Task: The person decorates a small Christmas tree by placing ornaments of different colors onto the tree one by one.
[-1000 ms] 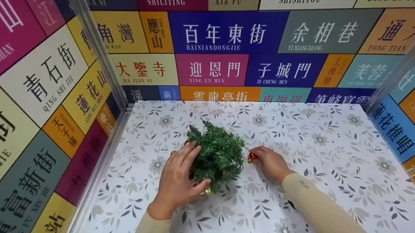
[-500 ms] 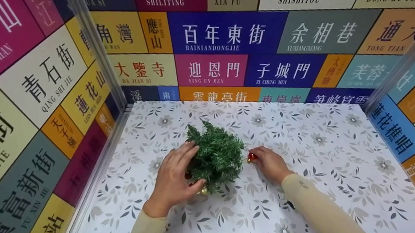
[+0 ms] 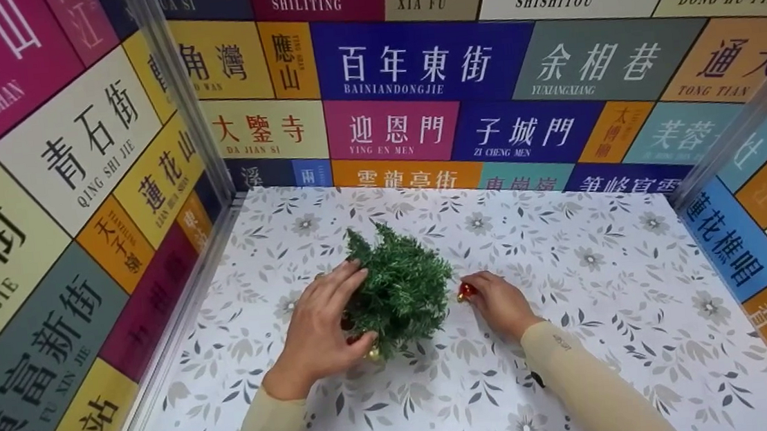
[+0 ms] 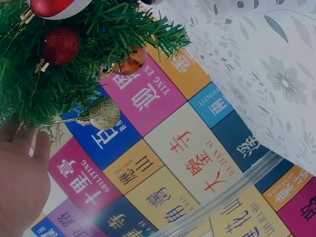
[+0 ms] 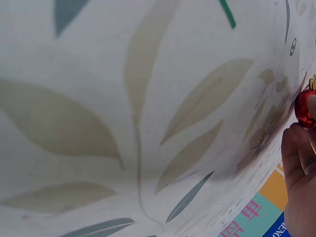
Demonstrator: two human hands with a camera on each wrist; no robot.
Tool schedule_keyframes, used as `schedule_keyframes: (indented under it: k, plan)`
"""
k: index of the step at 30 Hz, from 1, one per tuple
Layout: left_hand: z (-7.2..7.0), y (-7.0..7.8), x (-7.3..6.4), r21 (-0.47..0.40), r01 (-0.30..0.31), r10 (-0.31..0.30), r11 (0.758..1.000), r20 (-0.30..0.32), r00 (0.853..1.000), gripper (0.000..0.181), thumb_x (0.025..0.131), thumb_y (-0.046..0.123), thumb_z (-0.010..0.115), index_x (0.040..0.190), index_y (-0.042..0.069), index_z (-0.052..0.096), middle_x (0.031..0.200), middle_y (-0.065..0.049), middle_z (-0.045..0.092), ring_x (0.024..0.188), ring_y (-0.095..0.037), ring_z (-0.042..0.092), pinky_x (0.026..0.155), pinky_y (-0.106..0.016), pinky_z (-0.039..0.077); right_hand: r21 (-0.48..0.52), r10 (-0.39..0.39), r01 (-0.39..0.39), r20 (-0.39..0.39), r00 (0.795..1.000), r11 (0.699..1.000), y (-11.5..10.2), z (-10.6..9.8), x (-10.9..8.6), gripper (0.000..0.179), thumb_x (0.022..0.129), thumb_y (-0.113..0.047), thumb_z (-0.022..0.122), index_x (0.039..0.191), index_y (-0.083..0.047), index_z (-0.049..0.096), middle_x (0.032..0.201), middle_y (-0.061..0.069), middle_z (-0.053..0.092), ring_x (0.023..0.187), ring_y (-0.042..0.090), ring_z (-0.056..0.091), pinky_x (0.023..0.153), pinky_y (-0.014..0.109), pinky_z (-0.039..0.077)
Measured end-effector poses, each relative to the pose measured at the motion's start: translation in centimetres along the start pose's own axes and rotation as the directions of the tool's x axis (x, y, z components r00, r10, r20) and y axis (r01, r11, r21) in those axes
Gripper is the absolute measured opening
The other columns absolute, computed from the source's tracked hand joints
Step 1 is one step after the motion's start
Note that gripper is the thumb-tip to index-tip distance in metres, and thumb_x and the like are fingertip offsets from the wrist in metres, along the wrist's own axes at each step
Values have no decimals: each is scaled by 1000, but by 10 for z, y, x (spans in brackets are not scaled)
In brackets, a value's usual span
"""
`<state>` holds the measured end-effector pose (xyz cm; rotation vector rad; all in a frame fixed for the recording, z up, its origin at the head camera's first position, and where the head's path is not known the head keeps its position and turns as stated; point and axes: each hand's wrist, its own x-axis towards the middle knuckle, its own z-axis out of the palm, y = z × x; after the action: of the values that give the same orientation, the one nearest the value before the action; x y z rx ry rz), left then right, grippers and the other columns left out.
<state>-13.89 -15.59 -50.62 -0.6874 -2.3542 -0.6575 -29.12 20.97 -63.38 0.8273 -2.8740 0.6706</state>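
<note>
A small artificial Christmas tree (image 3: 407, 290) stands near the middle of the table. My left hand (image 3: 318, 336) holds its left side, thumb toward the front and fingers curving around the branches. A gold bauble (image 3: 374, 354) hangs by the thumb. In the left wrist view my fingers touch the foliage beside a glittery gold bauble (image 4: 104, 113), a dark red glitter bauble (image 4: 61, 45), an orange bauble (image 4: 130, 60) and a red-and-white bauble (image 4: 57, 6). To the tree's right, my right hand (image 3: 502, 302) pinches a shiny red bauble (image 5: 306, 109) with a gold cap, low over the table.
The table (image 3: 616, 334) has a white floral covering. Panels with coloured name signs (image 3: 418, 59) enclose its back, left and right sides. Clear strips (image 3: 181, 87) run up the corners. A thin green piece (image 5: 227, 14) shows in the right wrist view.
My left hand has shifted slightly left, and the gold bauble by its thumb has moved left with it. The right hand and its red bauble stay nearly still.
</note>
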Motion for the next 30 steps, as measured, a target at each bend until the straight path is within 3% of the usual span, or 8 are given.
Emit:
schedule_keyframes:
  k: [8,15,24,30]
  plan:
    - [-1,1,-1,7,10,-10,1000,13,1000,93,75,43,79,154,18,39,156,-4,38,142,-20,35,114,-42,26,22,-3,3,2,1000,1000,2,2,-1,38,96,-15,66,135,-12,62,124,-1,59,112,20,60,97,41,49]
    - [-1,2,0,9,22,-22,1000,25,999,93,75,43,80,154,18,39,156,-4,38,142,-20,35,114,-42,26,60,48,-50,29,998,997,0,-2,-2,40,97,-15,66,136,-14,61,124,-4,59,111,17,60,98,40,48]
    - [-3,3,0,16,27,-28,1000,28,999,90,77,44,78,154,18,39,156,-4,39,143,-19,34,114,-43,27,37,30,-30,19,999,999,-1,-4,-3,41,96,-13,66,137,-13,59,126,-2,58,112,21,60,98,42,48]
    - [-4,3,0,22,16,-16,1000,14,1000,89,77,44,78,153,17,41,155,-5,40,142,-21,35,114,-43,27,95,24,-22,-14,1000,995,-8,-14,-9,44,94,-10,68,137,-12,58,128,0,58,114,23,60,100,43,47]
